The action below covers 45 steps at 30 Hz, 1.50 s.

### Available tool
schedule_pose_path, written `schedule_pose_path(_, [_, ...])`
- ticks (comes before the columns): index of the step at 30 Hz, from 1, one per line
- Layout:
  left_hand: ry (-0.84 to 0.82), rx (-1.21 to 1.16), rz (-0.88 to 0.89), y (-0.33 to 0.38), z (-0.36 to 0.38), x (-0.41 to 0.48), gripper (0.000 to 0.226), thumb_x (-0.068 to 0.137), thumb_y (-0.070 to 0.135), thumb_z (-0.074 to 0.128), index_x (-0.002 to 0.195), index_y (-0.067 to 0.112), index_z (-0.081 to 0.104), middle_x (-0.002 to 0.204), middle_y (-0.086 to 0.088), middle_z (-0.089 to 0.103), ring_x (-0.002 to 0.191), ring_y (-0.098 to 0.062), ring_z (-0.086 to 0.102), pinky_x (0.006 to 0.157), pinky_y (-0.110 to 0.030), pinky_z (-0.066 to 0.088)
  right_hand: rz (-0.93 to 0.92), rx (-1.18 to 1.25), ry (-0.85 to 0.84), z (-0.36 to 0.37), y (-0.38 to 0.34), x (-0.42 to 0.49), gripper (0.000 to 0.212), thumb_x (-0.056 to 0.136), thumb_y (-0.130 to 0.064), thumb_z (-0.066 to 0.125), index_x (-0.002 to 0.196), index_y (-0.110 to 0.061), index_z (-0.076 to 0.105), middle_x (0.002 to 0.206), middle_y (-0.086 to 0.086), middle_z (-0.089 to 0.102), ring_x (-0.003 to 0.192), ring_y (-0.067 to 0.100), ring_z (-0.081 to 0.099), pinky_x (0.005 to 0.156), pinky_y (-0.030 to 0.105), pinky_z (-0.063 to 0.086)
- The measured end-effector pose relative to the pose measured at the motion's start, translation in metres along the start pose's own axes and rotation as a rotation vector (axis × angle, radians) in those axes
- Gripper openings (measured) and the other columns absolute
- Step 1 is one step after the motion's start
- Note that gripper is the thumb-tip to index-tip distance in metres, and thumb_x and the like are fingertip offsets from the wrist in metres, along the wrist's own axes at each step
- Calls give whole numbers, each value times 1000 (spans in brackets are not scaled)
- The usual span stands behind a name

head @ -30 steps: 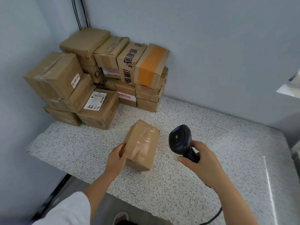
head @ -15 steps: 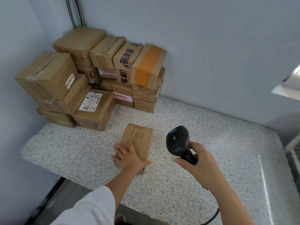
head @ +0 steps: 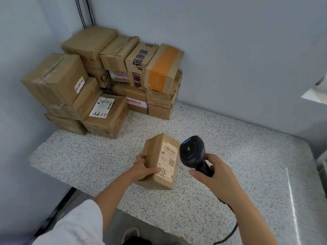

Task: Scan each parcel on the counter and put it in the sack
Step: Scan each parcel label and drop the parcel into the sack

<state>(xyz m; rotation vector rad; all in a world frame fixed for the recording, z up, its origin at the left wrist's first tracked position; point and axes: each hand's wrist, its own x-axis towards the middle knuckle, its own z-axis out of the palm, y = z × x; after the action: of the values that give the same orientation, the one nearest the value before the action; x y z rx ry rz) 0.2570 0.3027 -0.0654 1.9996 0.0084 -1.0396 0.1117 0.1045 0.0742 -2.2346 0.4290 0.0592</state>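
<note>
My left hand (head: 144,167) grips a small brown cardboard parcel (head: 160,160) by its near left side, tilted up on the speckled counter (head: 247,174) so that its white shipping label with a barcode faces up and right. My right hand (head: 214,175) holds a black handheld scanner (head: 192,153) by its handle, with the scanner head right beside the label's barcode. A black cable runs down from the scanner past my right forearm. No sack is in view.
A pile of several brown parcels (head: 109,82) is stacked in the back left corner against the grey walls, one labelled "8825" (head: 100,107). The counter's front edge runs close to my body; floor and my shoe (head: 131,234) show below it.
My left hand has turned the parcel from plain side up to label side up and now grips it tilted. The scanner has come closer to the label.
</note>
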Motion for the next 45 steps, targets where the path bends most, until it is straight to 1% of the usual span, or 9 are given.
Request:
schedule_pose_path(5, [-47,-209,27,-9,-3,-7,89,80,28,71,141,14,7,104,6,51,100,-17,55,85,-28,49,22,24,-83,-1,0,-1,33,78,-37,71,103,-35,49,93,-17,57,79,-3,54,63,12,35])
schedule_pose_path(9, [-60,-257,33,-14,-7,-10,123,48,57,78,143,20,9,120,-6,54,104,-21,58,89,-35,51,53,24,-238,-3,0,-3,25,78,-35,71,97,-32,55,70,-15,57,58,-1,53,62,18,42])
schedule_pose_path(18, [-26,-433,-7,-21,33,-29,101,76,49,68,145,21,0,146,-11,35,125,-29,47,86,-40,52,80,164,-195,4,-3,1,13,81,-29,68,88,-29,57,68,3,62,51,9,51,58,26,47])
schedule_pose_path(22, [-143,-569,-31,-29,63,-31,119,62,52,70,144,25,-12,137,-16,48,104,-22,65,80,-37,56,73,153,-183,5,-2,2,13,81,-30,69,86,-28,57,68,3,62,53,10,53,59,27,48])
schedule_pose_path(26, [-328,-755,19,-16,71,-35,112,45,50,88,132,22,23,122,-17,59,100,-23,67,81,-33,55,77,145,-170,5,-1,1,16,79,-31,70,87,-26,57,67,2,60,52,11,51,55,26,46])
schedule_pose_path(32, [412,-140,322,1,39,-47,35,75,27,77,97,16,52,80,0,57,69,-8,54,59,-12,47,95,137,-196,1,-4,0,18,80,-30,69,93,-25,58,70,0,63,52,7,55,58,24,50])
schedule_pose_path(35, [535,53,499,-3,16,-44,52,67,28,82,104,18,48,87,1,51,72,-7,46,61,-12,43,85,111,-236,0,-9,2,20,80,-28,69,96,-24,57,72,-6,62,50,-2,56,53,17,46])
schedule_pose_path(40, [370,623,498,11,-19,-14,120,60,46,82,148,19,6,151,-3,10,139,-20,9,112,-46,29,38,22,-367,-3,-20,13,16,81,-28,69,90,-32,57,71,-9,62,55,-3,59,56,18,48])
schedule_pose_path(45, [121,727,373,24,-33,7,129,66,33,82,147,16,-16,156,1,-16,141,-24,-25,115,-53,10,58,-40,-435,-4,-28,28,20,81,-32,68,96,-22,62,73,-6,64,56,-2,59,56,19,49])
